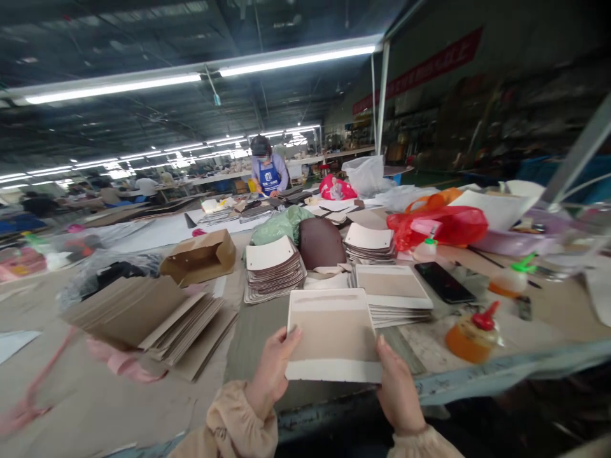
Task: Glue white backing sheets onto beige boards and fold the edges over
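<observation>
Between my two hands is a flat rectangular panel (334, 331), tan in the middle with white bands along its top and bottom. My left hand (273, 362) grips its left edge, thumb on the face. At the right edge, my right hand (397, 385) closes on the panel with the thumb upward. Just behind lies a stack of similar panels (394, 289), tan and white. Farther left stands a stack of curved white-topped pieces (272, 270), with another curved stack (368, 242) beyond. A dark brown curved piece (322, 245) rests between them.
Tan boards (186, 331) lean at the left beside an open paper bag (203, 254). To the right are a black phone (443, 282), a red-capped glue bottle (475, 337), a green-capped bottle (510, 280) and a red plastic bag (443, 226). A co-worker (268, 168) stands across the table.
</observation>
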Motion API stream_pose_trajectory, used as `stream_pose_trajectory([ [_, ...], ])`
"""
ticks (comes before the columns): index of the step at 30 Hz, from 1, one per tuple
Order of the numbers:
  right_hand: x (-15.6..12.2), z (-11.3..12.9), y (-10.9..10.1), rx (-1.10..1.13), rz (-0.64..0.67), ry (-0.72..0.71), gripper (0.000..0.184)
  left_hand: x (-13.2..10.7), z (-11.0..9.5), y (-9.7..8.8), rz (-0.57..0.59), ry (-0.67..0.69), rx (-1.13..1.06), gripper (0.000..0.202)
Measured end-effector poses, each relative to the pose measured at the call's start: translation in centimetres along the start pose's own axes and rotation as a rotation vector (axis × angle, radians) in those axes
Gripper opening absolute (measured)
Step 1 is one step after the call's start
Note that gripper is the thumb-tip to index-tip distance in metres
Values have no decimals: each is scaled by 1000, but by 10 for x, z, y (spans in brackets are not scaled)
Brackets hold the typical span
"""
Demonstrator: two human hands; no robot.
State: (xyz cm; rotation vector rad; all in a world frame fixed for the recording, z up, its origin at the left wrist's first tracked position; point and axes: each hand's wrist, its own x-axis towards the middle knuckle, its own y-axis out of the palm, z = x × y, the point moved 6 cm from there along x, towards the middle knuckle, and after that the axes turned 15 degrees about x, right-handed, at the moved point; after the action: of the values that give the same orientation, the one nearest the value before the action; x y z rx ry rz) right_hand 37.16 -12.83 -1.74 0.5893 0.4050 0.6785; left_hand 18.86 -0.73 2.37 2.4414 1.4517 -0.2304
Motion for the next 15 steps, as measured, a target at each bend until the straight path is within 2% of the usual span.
stream_pose_trajectory([
  [2,1,-1,8,227,32,114,55,16,-7,3,18,-26,-3,44],
  [4,5,0,9,382,3,141,60,40,-16,11,47,-45,-13,40],
  [6,9,-4,0,397,-100,132,59,68,-25,25,56,-71,-31,31],
  [8,9,-16,-4,285,-142,167,53,95,-31,42,36,-95,-41,21],
  [10,7,-31,1,99,-63,217,49,119,-34,62,29,-101,-41,14],
  [15,-7,-69,33,-267,291,303,46,156,-26,112,53,-89,-18,12],
])
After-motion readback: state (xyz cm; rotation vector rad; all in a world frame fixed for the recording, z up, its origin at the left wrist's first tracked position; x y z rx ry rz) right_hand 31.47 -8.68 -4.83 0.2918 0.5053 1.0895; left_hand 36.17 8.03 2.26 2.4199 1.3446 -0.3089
